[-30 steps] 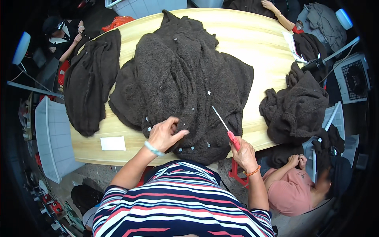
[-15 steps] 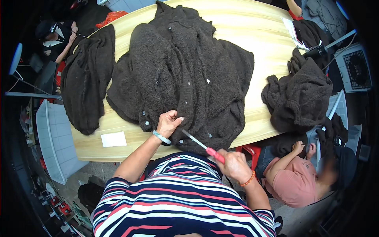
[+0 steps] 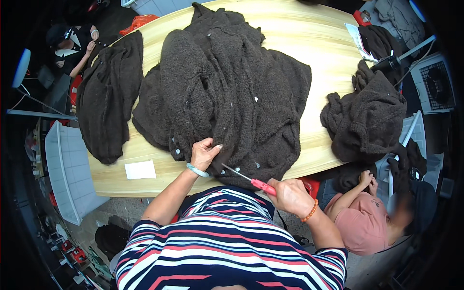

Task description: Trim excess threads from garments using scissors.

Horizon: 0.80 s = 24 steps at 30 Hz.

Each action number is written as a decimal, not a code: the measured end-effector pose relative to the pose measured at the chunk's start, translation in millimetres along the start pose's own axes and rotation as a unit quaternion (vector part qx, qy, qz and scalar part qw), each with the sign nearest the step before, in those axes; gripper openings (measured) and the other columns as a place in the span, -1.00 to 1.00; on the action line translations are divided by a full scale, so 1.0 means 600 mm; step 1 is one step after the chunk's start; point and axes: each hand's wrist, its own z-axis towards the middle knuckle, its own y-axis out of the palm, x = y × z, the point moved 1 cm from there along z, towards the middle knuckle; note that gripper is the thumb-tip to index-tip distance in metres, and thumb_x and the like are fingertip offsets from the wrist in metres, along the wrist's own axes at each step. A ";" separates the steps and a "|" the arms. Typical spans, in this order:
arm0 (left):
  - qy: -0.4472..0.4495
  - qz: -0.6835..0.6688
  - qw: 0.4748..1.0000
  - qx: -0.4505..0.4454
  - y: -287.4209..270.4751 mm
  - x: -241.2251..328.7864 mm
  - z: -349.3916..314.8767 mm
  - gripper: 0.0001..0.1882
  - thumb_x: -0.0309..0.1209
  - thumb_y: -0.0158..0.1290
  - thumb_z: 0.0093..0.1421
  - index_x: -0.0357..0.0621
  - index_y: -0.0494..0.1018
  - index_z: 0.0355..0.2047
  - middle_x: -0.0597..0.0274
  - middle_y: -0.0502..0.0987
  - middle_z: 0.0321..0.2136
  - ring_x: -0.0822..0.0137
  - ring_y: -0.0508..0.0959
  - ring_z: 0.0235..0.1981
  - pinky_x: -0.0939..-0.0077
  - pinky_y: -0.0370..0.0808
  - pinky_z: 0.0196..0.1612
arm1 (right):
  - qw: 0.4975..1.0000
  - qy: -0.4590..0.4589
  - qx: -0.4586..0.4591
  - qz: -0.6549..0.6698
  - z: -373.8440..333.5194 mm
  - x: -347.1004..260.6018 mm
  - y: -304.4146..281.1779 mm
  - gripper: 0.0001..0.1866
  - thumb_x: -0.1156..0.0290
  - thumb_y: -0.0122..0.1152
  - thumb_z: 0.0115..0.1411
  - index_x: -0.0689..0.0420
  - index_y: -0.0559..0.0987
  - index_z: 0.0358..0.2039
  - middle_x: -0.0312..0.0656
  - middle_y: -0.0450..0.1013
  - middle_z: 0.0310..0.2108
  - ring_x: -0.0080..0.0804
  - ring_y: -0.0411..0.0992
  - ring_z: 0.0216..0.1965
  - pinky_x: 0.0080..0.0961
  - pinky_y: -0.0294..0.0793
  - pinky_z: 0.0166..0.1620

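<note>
A large dark brown fuzzy garment [image 3: 232, 92] lies bunched on the table in front of me, with several small round patterned buttons [image 3: 178, 152] along its near part. My left hand [image 3: 205, 153], with a pale bangle at the wrist, pinches the garment's near edge between thumb and fingers. My right hand [image 3: 292, 197], wearing an orange bead bracelet, is closed round a pink-handled tool with a slim pointed metal blade [image 3: 263, 186]. The blade points left, over the garment near a button, close to my left hand. Whether its tip touches the cloth I cannot tell.
Other dark garments lie on the wooden table [image 3: 319, 29], left [image 3: 108, 96] and right [image 3: 367, 116]. A white paper slip [image 3: 140, 170] is near my left forearm. White bins [image 3: 65, 169] flank the table. A co-worker in pink [image 3: 362, 222] sits right; another [image 3: 72, 48], far left.
My right hand has moved slightly right, and the tool lies at a flatter angle. The left hand has shifted slightly left and down, still pinching the cloth.
</note>
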 end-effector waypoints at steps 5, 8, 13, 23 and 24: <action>-0.030 0.034 0.997 -0.062 -0.005 0.023 -0.004 -0.87 -0.64 0.09 0.17 -0.34 0.52 -0.25 0.28 0.59 -0.29 0.54 0.55 -0.26 0.64 0.50 -0.14 | 0.990 0.096 0.084 0.059 -0.007 0.025 -0.006 -0.80 0.29 0.18 0.14 0.13 0.49 -0.31 0.08 0.47 -0.52 0.10 0.49 -0.47 -0.06 0.46 -0.38; -0.006 -0.007 1.000 -0.016 0.027 0.045 -0.001 -0.96 -0.60 0.11 0.15 -0.32 0.52 -0.37 0.41 0.55 -0.42 0.64 0.48 -0.41 0.72 0.45 -0.33 | 0.989 0.082 0.112 0.061 -0.004 0.033 0.000 -0.82 0.32 0.18 0.14 0.14 0.48 -0.32 0.08 0.46 -0.53 0.09 0.48 -0.48 -0.07 0.45 -0.38; 0.009 0.052 0.999 -0.007 0.019 0.018 0.012 -0.93 -0.57 0.13 0.13 -0.31 0.48 -0.47 0.46 0.48 -0.52 0.66 0.39 -0.49 0.71 0.37 -0.45 | 0.991 0.057 0.098 0.065 -0.006 0.026 0.003 -0.82 0.29 0.17 0.15 0.13 0.50 -0.34 0.06 0.45 -0.58 0.06 0.49 -0.49 -0.08 0.45 -0.40; 0.111 0.278 0.953 0.046 0.047 0.100 -0.001 -0.80 -0.47 0.24 0.06 -0.28 0.46 -0.35 0.34 0.48 -0.49 0.57 0.43 -0.46 0.63 0.42 -0.40 | 0.988 0.063 0.126 0.070 -0.013 0.027 -0.014 -0.82 0.42 0.21 0.08 0.14 0.51 -0.29 -0.07 0.52 -0.43 -0.08 0.49 -0.35 -0.21 0.50 -0.29; 0.175 0.304 0.932 0.091 0.068 0.121 -0.003 -0.75 -0.48 0.26 0.05 -0.26 0.47 -0.27 0.32 0.50 -0.41 0.55 0.46 -0.41 0.62 0.43 -0.37 | 0.987 0.063 0.128 0.070 -0.010 0.028 -0.015 -0.82 0.42 0.21 0.08 0.14 0.51 -0.29 -0.07 0.52 -0.43 -0.08 0.49 -0.35 -0.21 0.50 -0.29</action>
